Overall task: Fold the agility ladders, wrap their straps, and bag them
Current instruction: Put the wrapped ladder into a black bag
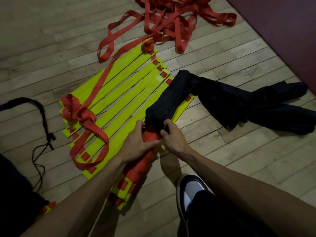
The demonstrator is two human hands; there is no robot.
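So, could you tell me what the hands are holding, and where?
Both hands, left and right, pinch the black bag's open mouth around the folded ladder bundle.

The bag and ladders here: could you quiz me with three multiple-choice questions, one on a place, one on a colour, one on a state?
1. Where is the loose strap pile?
A. Beyond the rungs
B. Under the shoe
C. In the bag

2. What colour are the rungs?
A. Blue
B. Yellow
C. White

3. How is the bag?
A. Lying untouched
B. Hung on a wall
C. Gripped at its mouth by both hands

A: it lies at the far end.
B: bright yellow slats.
C: left hand and right hand pinch its edge over the bundle.
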